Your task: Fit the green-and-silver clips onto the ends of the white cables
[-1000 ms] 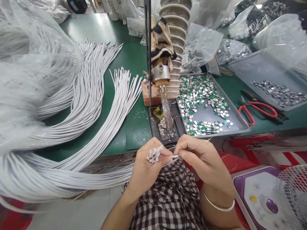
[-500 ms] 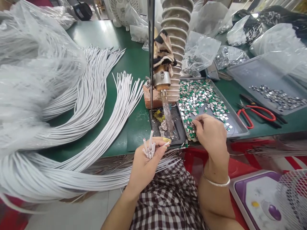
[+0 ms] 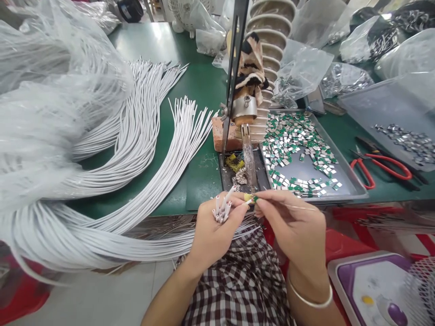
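Head view: bottom centre, I've got the left hand (image 3: pixel 214 233) clenched round white wires (image 3: pixel 222 212), tips poking up, one wire pinched forward. Right hand (image 3: pixel 295 224), just right of it, has thumb and finger closed on a green board (image 3: pixel 255 198) at that wire's tip; can't tell if they touch. Iron (image 3: pixel 249 154) above, centre; tray (image 3: pixel 288 170) right of centre; pliers (image 3: pixel 390 158) far right.

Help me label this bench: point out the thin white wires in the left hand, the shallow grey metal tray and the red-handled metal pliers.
Thin white wires (image 3: pixel 223 212), head view: clustered ends.
Shallow grey metal tray (image 3: pixel 295 168), head view: bare floor.
Red-handled metal pliers (image 3: pixel 384 157), head view: red handle.
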